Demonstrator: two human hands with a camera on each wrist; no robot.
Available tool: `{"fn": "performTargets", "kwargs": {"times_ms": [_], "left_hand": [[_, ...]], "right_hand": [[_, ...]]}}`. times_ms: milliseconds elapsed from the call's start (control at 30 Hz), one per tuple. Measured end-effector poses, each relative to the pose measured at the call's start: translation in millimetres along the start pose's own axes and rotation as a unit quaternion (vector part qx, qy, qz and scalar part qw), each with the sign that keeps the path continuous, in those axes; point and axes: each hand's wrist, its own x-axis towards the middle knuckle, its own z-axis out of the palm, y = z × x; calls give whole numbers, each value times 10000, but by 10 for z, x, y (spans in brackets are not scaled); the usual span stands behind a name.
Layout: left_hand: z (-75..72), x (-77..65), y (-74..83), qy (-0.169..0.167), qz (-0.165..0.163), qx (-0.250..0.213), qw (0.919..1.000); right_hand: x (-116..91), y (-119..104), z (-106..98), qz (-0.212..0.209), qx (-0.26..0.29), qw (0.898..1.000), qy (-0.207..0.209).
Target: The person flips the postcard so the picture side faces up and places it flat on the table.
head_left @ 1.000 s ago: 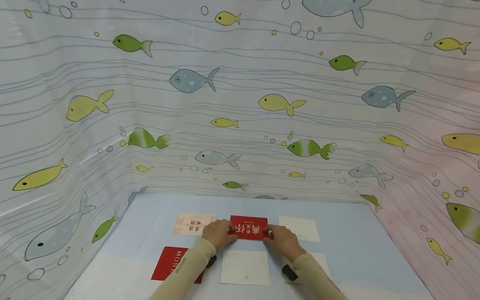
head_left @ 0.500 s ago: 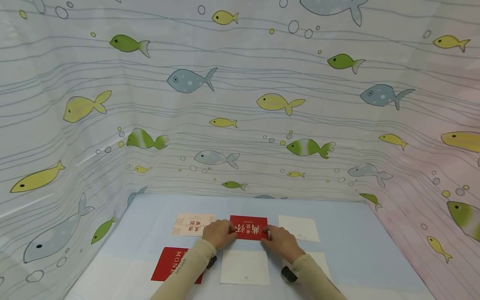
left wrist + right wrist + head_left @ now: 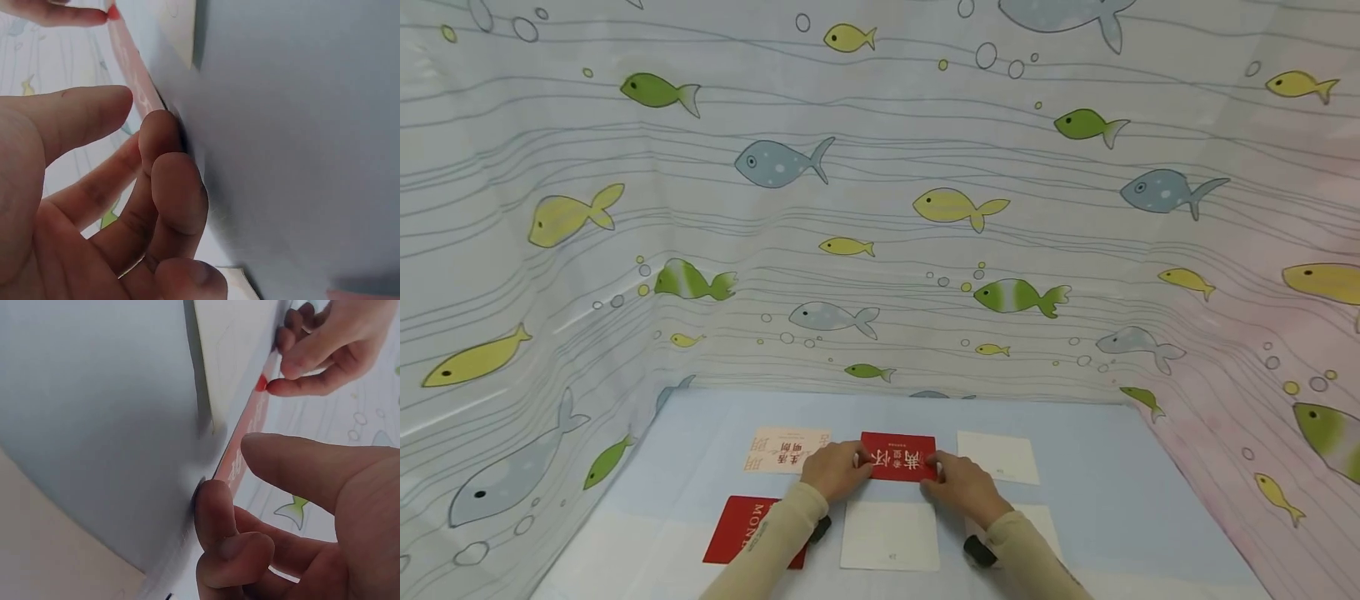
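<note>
A red card [image 3: 895,468] with white Chinese characters lies flat in the middle of the back row, between the two hands. At its left edge the left hand [image 3: 837,472] touches with its fingers; the thumb stands apart from them in the left wrist view. On the card's right edge rest fingertips of the right hand [image 3: 966,487], its thumb by the near corner. Neither hand visibly pinches the card. A cream card with pink print [image 3: 775,450] lies partly behind the left hand; a white card [image 3: 1000,457] lies beyond the right hand.
In the front row lie a red card with white letters [image 3: 730,533], partly under the left forearm, a white card [image 3: 889,537], and another white card [image 3: 1041,525], mostly covered by the right forearm. A fish-patterned curtain [image 3: 880,275] surrounds the pale blue table [image 3: 1097,467].
The right thumb has shifted slightly left along the red card's near edge. The red card and the left hand stay almost where they were; the head view has tilted slightly.
</note>
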Motion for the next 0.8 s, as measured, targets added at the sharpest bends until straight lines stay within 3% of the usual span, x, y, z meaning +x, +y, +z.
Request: {"fn": "performTargets", "kwargs": {"times_ms": [300, 800], "left_hand": [[-48, -73, -5, 15, -6, -105, 9999], [-199, -394, 115, -149, 234, 168, 9995]], "right_hand": [[-70, -1, -35, -101, 133, 9998, 84], [-345, 0, -133, -719, 6, 9973, -163]]}}
